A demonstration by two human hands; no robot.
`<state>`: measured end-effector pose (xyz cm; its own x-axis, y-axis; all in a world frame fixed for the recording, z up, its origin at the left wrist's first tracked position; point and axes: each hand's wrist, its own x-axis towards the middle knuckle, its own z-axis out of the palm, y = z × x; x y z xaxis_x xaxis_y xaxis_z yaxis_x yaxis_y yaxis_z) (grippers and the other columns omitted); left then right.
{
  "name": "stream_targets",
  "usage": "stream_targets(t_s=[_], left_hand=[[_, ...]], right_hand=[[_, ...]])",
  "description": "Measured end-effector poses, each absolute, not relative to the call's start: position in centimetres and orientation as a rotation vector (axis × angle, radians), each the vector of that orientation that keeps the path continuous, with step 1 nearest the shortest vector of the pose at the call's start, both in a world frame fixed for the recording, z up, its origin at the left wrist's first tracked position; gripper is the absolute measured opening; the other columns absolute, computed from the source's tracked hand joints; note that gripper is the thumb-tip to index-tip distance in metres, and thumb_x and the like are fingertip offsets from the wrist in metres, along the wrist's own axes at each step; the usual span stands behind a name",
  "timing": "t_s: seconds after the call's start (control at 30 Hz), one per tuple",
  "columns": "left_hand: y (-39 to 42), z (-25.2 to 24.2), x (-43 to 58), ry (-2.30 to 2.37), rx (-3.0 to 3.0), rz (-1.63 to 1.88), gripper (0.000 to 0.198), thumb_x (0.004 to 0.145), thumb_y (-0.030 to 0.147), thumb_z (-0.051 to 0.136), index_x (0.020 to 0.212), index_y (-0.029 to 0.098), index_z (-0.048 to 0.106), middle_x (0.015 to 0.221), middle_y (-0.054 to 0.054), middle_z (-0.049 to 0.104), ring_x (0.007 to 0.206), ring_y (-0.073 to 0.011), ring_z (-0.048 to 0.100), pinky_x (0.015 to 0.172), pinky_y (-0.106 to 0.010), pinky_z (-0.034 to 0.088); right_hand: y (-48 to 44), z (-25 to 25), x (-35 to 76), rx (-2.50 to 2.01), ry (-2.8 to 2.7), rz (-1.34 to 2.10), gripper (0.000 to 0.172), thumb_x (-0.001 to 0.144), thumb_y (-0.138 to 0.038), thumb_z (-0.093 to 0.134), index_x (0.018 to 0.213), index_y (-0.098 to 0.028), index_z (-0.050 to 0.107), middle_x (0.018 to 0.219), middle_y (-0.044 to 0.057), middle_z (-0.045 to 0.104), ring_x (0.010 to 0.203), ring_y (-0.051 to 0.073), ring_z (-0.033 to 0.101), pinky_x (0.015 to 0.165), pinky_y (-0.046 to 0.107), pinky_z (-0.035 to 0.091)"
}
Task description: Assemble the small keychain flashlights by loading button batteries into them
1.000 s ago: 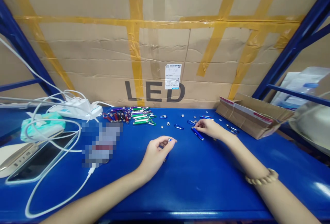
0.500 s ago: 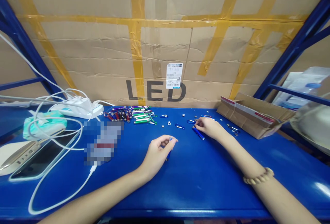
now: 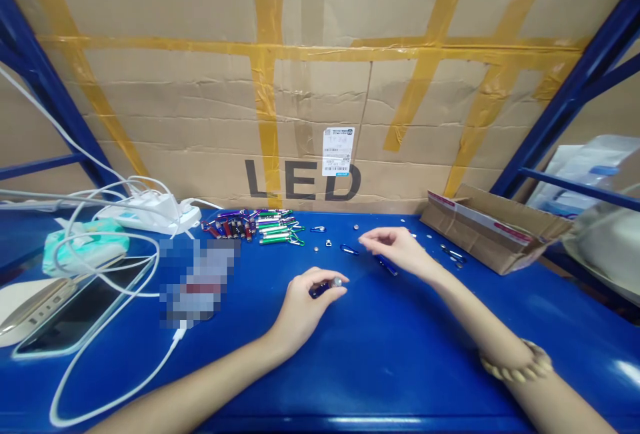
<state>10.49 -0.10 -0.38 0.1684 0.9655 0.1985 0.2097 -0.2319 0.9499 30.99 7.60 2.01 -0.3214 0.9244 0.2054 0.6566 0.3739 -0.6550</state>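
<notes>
My left hand (image 3: 304,307) is closed round a small blue flashlight (image 3: 326,288), its silvery end showing between thumb and fingers. To the right, my right hand (image 3: 400,249) hovers over the table with thumb and fingertips pinched together; whatever they hold is too small to make out. Beneath that hand lies another blue metal tube (image 3: 388,266), partly covered. Just left of its fingertips is a blue carabiner clip (image 3: 349,250). A second blue clip (image 3: 317,229), a small silvery piece (image 3: 329,243) and a button-like disc (image 3: 356,227) lie farther back.
Finished-looking green flashlights (image 3: 275,241) and a red and purple pile (image 3: 230,226) lie at back left. An open cardboard box (image 3: 480,231) stands at right, near small dark parts (image 3: 453,253). White cables (image 3: 157,267), a phone (image 3: 75,314) and a power strip (image 3: 150,214) occupy the left.
My right hand has lifted from the small parts and moved left toward my left hand. The flashlight in my left hand has tipped from near upright to nearly level, silvery end rightward.
</notes>
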Motion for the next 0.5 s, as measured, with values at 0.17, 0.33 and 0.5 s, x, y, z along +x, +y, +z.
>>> stream_targets(t_s=[0.17, 0.33, 0.5], left_hand=[[0.2, -0.7, 10.2, 1.192, 1.678, 1.126, 0.014, 0.07, 0.017, 0.067, 0.082, 0.017, 0.074, 0.077, -0.004, 0.068, 0.074, -0.0174, 0.061, 0.07, -0.025, 0.043], [0.3, -0.7, 10.1, 1.237, 1.735, 1.15, 0.015, 0.071, 0.016, 0.068, 0.084, 0.016, 0.074, 0.075, -0.004, 0.069, 0.072, -0.0177, 0.062, 0.067, -0.024, 0.044], [0.5, -0.7, 9.9, 1.228, 1.922, 1.115, 0.012, 0.075, 0.018, 0.065, 0.082, 0.019, 0.074, 0.078, -0.003, 0.071, 0.072, -0.0175, 0.064, 0.065, -0.024, 0.046]], right_hand=[[4.8, 3.1, 28.1, -1.059, -1.971, 1.321, 0.027, 0.071, -0.04, 0.065, 0.074, -0.014, 0.068, 0.063, 0.0, 0.063, 0.057, 0.009, 0.053, 0.056, 0.02, 0.042], [4.6, 2.4, 27.9, -1.051, -1.952, 1.47, 0.023, 0.068, -0.036, 0.069, 0.072, -0.013, 0.071, 0.059, -0.001, 0.061, 0.053, 0.006, 0.049, 0.052, 0.018, 0.039], [4.9, 1.8, 27.8, -1.068, -1.979, 1.467, 0.025, 0.067, -0.037, 0.07, 0.077, -0.014, 0.073, 0.061, 0.001, 0.065, 0.054, 0.007, 0.051, 0.053, 0.018, 0.04]])
